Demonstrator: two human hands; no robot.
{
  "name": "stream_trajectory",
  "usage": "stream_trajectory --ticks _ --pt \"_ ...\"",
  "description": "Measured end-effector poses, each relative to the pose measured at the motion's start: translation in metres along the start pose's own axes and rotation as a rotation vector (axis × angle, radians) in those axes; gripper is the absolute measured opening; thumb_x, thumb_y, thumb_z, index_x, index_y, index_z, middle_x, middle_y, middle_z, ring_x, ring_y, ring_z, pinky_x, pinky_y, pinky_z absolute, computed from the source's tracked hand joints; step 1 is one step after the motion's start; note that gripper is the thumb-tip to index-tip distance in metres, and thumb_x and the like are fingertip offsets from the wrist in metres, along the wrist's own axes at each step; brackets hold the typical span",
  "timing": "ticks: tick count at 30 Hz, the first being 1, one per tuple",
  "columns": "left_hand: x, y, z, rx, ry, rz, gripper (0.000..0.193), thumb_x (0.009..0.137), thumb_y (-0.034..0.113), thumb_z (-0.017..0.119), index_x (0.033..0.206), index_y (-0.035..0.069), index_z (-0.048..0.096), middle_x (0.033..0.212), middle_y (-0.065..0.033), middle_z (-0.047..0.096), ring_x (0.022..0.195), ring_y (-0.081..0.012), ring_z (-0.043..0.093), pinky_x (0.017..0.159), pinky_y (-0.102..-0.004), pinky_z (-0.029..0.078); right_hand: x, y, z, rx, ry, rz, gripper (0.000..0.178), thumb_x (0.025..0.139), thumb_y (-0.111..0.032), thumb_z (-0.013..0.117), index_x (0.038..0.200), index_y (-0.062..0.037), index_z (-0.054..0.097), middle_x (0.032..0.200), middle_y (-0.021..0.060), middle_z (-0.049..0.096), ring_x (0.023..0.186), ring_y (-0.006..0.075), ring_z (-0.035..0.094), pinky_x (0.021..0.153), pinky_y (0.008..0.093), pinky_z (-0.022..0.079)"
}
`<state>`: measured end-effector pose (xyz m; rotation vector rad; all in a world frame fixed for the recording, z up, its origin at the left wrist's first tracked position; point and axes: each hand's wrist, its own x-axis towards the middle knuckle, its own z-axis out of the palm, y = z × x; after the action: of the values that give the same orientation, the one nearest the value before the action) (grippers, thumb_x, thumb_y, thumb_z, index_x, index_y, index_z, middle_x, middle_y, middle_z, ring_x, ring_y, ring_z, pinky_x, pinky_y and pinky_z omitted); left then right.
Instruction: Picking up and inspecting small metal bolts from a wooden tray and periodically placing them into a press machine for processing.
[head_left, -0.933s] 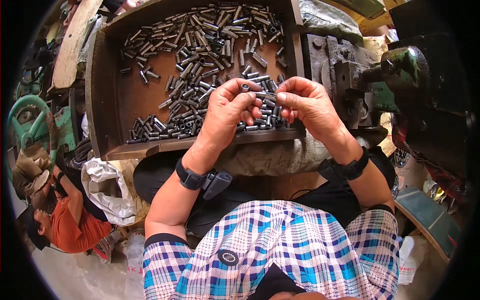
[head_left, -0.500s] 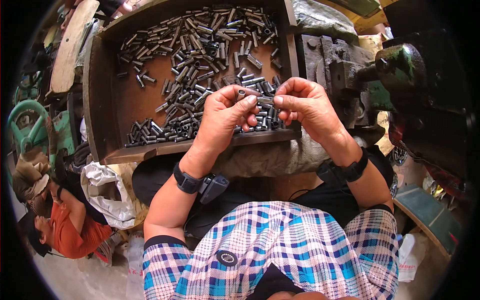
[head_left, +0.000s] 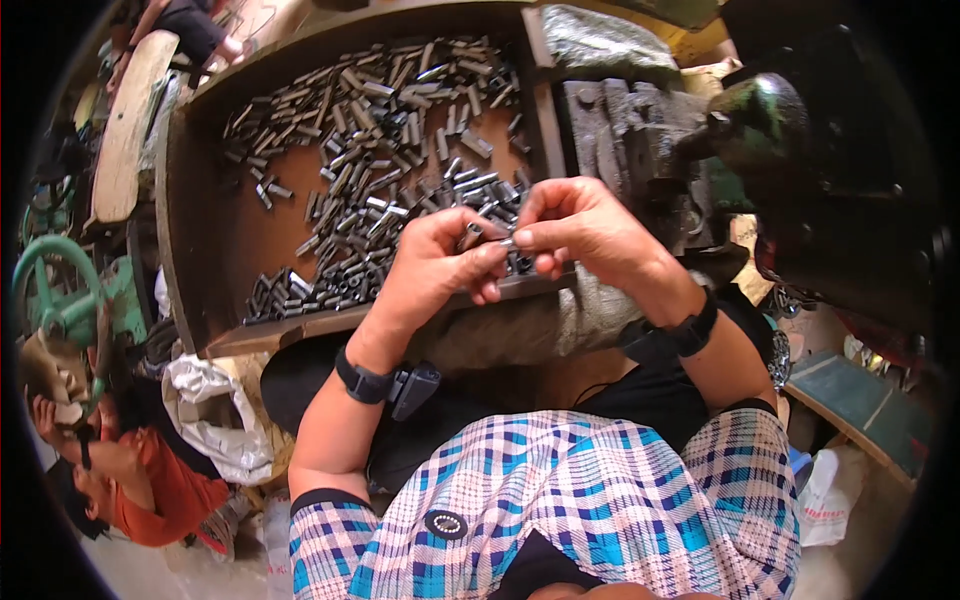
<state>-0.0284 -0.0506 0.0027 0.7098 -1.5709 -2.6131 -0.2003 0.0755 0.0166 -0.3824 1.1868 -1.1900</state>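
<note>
My left hand [head_left: 448, 258] is closed over the front part of a wooden tray [head_left: 330, 322]. A short metal tube [head_left: 470, 236] sits between its thumb and curled forefinger, one open end showing. My right hand [head_left: 590, 232] meets it from the right, thumb and forefinger pinched on a second small metal tube [head_left: 508, 243]. That tube spans the gap between the fingertips of both hands and is mostly covered by them. Many loose metal tubes [head_left: 350, 250] of the same sort lie heaped in the tray beneath and beyond my hands.
Right of the tray stands a dark, oily machine [head_left: 765, 115]. A green handwheel [head_left: 60, 290] is at the far left, near a person in an orange shirt [head_left: 165, 490]. A white sack [head_left: 215, 410] stands left of my legs; a green-topped board [head_left: 860, 400] lies at right.
The whole view has shifted, with the tray now lower and further left. My hands have drawn closer together, covering more of the second tube. The person at left has raised a hand.
</note>
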Motion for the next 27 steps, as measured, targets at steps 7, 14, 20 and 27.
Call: stream_trajectory --ticks 7,14,20,27 --pt "0.005 0.0 0.002 -0.112 0.11 -0.037 0.018 0.088 0.013 0.061 0.1 0.0 0.058 0.074 -0.0087 0.062 0.055 -0.0132 0.06 0.046 -0.0211 0.047 0.0 0.004 0.001 -0.036 0.002 -0.15 0.007 0.08 -0.007 0.066 0.08 -0.0015 0.062 0.07 0.0046 0.064 0.058 0.0098 0.063 0.049 0.0221 0.05" --pt "0.006 0.002 0.013 -0.055 0.131 0.081 0.013 0.086 0.012 0.064 0.091 0.003 0.057 0.068 -0.005 0.06 0.049 -0.0103 0.055 0.044 -0.0191 0.044 -0.001 0.006 -0.005 -0.016 -0.11 -0.301 0.011 0.082 -0.009 0.066 0.086 -0.0001 0.062 0.069 0.0038 0.063 0.058 0.0097 0.062 0.052 0.0227 0.051" --pt "0.006 0.001 0.019 -0.094 0.141 0.097 0.009 0.088 0.01 0.061 0.092 0.003 0.057 0.073 -0.0065 0.061 0.054 -0.0121 0.058 0.046 -0.0204 0.047 -0.026 -0.007 0.007 -0.304 0.051 -0.247 0.022 0.085 -0.017 0.064 0.096 0.0005 0.058 0.073 0.0057 0.064 0.058 0.0106 0.063 0.049 0.0234 0.051" --pt "0.007 0.009 0.037 0.001 0.284 0.171 0.013 0.088 0.011 0.061 0.095 0.002 0.057 0.076 -0.0071 0.062 0.058 -0.013 0.06 0.05 -0.0206 0.048 -0.2 -0.04 0.023 -1.059 0.584 -1.086 0.031 0.075 -0.017 0.071 0.1 -0.0042 0.056 0.088 0.0112 0.06 0.078 0.0277 0.061 0.067 0.0398 0.049"
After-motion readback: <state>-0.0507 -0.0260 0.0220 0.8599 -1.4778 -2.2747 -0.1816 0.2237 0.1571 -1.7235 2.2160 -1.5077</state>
